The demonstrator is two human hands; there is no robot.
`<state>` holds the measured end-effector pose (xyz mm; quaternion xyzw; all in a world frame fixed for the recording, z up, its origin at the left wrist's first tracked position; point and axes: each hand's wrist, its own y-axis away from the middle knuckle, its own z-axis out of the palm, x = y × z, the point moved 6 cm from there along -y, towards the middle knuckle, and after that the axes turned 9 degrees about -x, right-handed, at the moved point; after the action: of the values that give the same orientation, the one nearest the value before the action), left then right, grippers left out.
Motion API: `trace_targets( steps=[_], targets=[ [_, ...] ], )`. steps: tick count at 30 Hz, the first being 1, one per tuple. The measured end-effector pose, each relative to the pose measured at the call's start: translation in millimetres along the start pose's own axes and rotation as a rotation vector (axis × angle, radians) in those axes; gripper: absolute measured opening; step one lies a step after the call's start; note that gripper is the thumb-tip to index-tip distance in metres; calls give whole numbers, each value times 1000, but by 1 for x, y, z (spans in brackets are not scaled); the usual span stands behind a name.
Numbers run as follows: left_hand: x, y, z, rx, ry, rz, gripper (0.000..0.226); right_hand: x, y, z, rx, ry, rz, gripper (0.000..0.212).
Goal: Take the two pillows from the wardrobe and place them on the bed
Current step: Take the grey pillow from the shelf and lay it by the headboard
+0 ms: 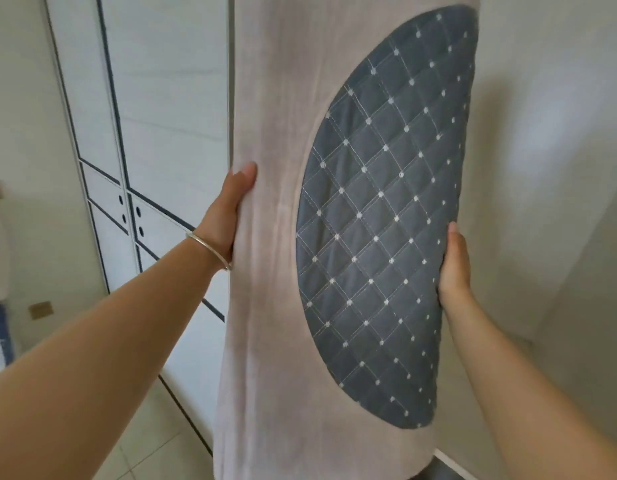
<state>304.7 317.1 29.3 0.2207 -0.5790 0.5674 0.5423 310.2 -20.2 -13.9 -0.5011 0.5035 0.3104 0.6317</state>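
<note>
Between your 2 hands, the pillow point(282, 271) hangs upright: left hand point(227, 216) at 9 o'clock, right hand point(454, 268) at 3, fingers closed on its edges. Keep both grips firm while carrying it bedward.

Pale tiled floor point(140, 441); plain wall point(559, 133)

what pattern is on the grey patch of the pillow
A diamond quilted grid with small white dots at the crossings, on the pillow; head view.

Pale pink pillow point(265, 237), grey diamond-quilted, white-dotted panel point(379, 223); white, dark-lined wardrobe point(154, 116).
</note>
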Motion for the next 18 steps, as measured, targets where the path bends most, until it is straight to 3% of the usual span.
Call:
trace_targets(
  steps=[3,8,11,15,18],
  targets=[
    [21,16,-10,-1,-31,33,45,-15,13,11,54,-18,-71,69],
    [67,84,-79,164,-115,171,48,-35,53,88,-16,9,-166,64],
    [93,135,-124,367,-198,263,47,-46,74,146,-129,10,-211,62],
    [111,199,-182,594,-214,260,41,-56,91,230,-277,5,-250,44],
    [115,237,-220,726,-230,264,44,-48,98,292,-433,66,-226,53]
  ],
)
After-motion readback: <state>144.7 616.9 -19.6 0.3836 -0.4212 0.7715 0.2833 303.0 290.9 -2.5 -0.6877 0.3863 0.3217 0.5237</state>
